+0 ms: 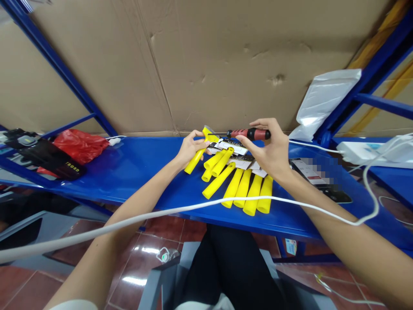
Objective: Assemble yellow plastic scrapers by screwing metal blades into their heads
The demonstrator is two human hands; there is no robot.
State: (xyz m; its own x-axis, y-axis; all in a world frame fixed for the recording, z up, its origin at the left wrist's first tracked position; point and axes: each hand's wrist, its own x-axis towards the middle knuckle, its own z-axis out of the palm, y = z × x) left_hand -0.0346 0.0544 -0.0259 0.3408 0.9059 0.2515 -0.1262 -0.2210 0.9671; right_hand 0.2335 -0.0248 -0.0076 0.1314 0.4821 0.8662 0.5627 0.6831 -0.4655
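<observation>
My left hand [189,150] is closed around a yellow scraper [195,161], a hollow handle with a wider head that points away from me. In my right hand [274,150] is a screwdriver [247,134] with a red and black handle, lying nearly level. Its thin shaft points left and the tip reaches the scraper's head; whether it sits in a screw is too small to tell. Just below my hands, several more yellow tube handles [242,188] lie fanned out on the blue table [145,168]. Black and white cards [238,148] cover their far ends.
A white cable [180,208] crosses in front of my arms. To the right lie a phone [335,193], a power strip [358,153] and a white plastic bag [325,99]. Leftward are a black device [45,157] and a red bag [79,146]. Cardboard [226,64] backs the table.
</observation>
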